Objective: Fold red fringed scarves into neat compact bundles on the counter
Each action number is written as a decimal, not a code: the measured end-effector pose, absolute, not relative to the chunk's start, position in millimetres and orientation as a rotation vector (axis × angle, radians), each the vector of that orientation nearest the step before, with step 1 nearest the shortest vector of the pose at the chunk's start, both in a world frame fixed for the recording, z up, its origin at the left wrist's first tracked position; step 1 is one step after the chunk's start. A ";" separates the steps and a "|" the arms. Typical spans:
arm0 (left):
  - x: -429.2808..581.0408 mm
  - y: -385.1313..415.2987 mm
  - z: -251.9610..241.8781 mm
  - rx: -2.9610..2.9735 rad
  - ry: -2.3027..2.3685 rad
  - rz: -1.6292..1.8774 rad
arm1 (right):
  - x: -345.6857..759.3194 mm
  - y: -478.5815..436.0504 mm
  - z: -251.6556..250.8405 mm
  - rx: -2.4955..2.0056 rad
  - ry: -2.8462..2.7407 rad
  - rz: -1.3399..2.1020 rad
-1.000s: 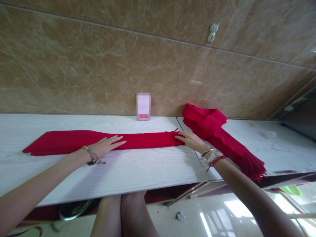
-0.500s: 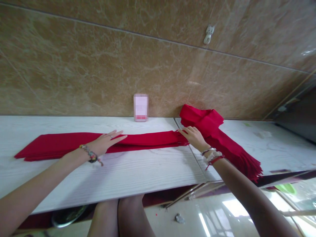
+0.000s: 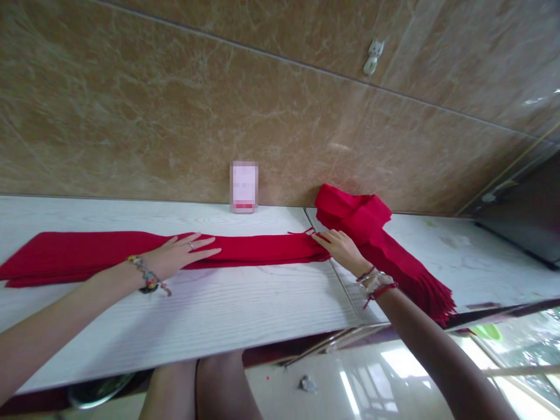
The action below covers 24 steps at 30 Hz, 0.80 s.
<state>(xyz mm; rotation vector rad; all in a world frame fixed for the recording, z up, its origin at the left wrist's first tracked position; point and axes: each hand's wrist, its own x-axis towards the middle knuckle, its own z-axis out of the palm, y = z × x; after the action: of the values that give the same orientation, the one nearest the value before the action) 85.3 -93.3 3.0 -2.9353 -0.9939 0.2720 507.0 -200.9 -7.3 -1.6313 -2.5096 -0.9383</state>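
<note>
A long red scarf [image 3: 262,249], folded into a narrow strip, lies lengthwise on the white wood-grain counter. My left hand [image 3: 177,256] rests flat on the strip's middle, fingers spread. At the strip's right, fringed end is my right hand [image 3: 343,251], its fingers bent over the edge and closed on the cloth; the thumb is hidden. A few loose fringe strands stick out by its fingertips. Just behind and right of that hand lies a second red scarf [image 3: 354,213], crossed over itself, its fringe hanging toward the counter's front edge.
A pale phone-like card [image 3: 244,186], blurred out, leans on the brown marbled wall [image 3: 175,116]. A small white cat-shaped hook [image 3: 373,57] is fixed on that wall. The white counter [image 3: 245,303] has a seam near my right hand. A dark appliance [image 3: 525,210] stands far right.
My right fingers have drawn closer together at the fringed end, and loose strands now show there. My left hand stays on the strip. The view has shifted slightly.
</note>
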 end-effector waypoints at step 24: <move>85.3 -104.0 -31.3 -2.913 -1.051 0.332 | 500.7 -202.4 -16.8 -1.803 -2.569 -0.817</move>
<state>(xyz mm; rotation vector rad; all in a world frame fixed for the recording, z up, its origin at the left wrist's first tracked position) 85.3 -104.0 -31.3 -2.9135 -1.0507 0.3318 500.7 -202.4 -16.8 -1.8025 -2.5689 -0.8174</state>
